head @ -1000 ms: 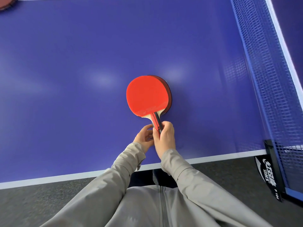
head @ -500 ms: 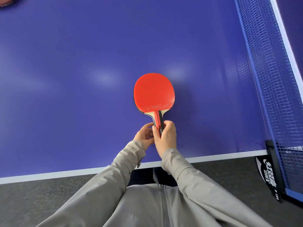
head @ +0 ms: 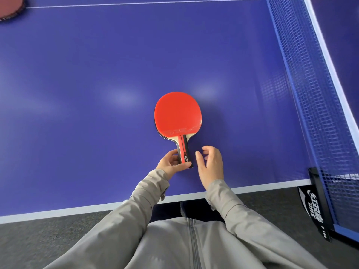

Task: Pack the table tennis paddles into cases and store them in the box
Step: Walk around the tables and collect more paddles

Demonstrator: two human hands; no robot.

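A red-faced table tennis paddle (head: 177,114) is held over the blue table (head: 97,84), blade pointing away from me. A dark edge shows under its left rim, so a second paddle may be stacked beneath; I cannot tell for sure. My left hand (head: 172,164) grips the end of the striped handle. Just right of the handle, my right hand (head: 210,165) is off it, fingers loosely curled and holding nothing. A dark red case or paddle (head: 9,7) lies at the far left corner, mostly cut off by the frame.
The blue net (head: 310,94) runs along the right side, clamped to the table's near edge by a black bracket (head: 316,206). The white-lined near edge (head: 77,208) of the table is in front of my body. Grey carpet lies below.
My right hand has let go of the handle and moved off to the right. The left hand alone keeps the grip, and the blade has straightened.
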